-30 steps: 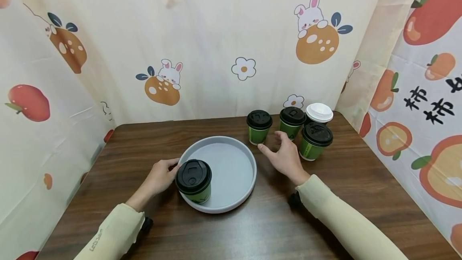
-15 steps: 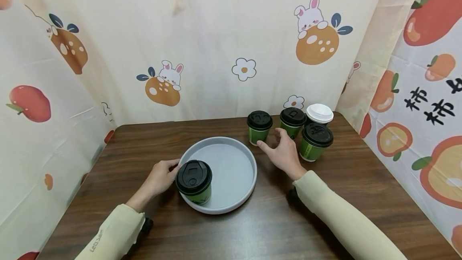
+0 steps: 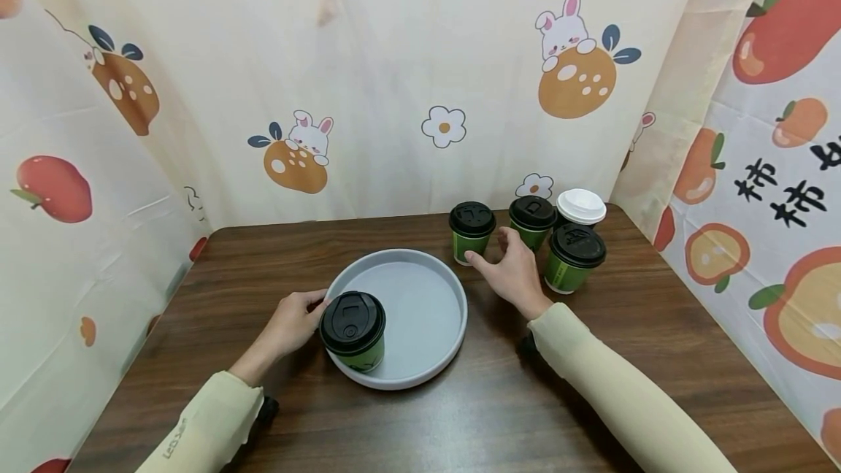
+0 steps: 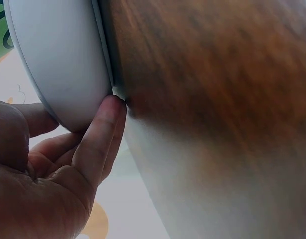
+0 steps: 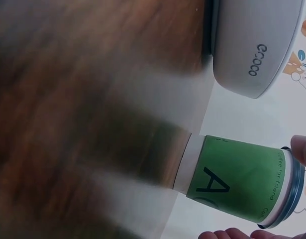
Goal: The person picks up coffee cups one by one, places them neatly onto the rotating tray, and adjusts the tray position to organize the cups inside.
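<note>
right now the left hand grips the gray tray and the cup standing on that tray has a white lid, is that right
Not quite: the head view shows a black lid on that cup, not a white one. The left hand does grip the gray tray.

In front of me stretches a dark brown table (image 3: 460, 422) with streaky wood grain, its surface catching a pale sheen on the side closest to me. Left of its middle, I see a round grey tray (image 3: 420, 312) sitting flat, "ecoco" printed on its outer wall. Just beyond its right side stands a green cup with a black lid (image 3: 471, 233). To the right of that I have three more, all upright and grouped: a second black-lidded cup (image 3: 532, 216), a white-lidded cup (image 3: 581, 207), mostly hidden, and a third black-lidded cup (image 3: 574, 263) in front.
</note>
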The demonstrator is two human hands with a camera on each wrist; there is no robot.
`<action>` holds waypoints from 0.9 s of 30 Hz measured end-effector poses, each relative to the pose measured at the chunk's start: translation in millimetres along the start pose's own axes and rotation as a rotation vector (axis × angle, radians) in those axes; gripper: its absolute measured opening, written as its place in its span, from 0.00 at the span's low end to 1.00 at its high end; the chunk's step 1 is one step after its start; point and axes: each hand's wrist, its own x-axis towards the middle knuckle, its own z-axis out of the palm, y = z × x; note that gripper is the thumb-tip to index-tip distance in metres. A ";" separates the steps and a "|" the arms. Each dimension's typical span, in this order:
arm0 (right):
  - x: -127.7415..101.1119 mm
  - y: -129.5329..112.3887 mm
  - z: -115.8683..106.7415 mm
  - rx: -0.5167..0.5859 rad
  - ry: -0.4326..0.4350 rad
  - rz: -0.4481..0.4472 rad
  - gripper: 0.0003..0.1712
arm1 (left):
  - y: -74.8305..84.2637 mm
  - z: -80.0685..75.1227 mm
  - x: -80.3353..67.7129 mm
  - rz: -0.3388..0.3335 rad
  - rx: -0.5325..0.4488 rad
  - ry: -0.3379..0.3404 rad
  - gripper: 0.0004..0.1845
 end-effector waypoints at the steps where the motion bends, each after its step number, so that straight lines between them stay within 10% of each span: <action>1: 0.9 -0.1 0.4 0.001 0.001 -0.002 0.55 | -0.2 -0.2 0.0 0.001 0.001 0.001 0.19; 27: 13.4 3.5 9.8 0.087 -0.011 0.021 0.54 | 1.7 0.7 -0.3 -0.006 0.003 -0.002 0.19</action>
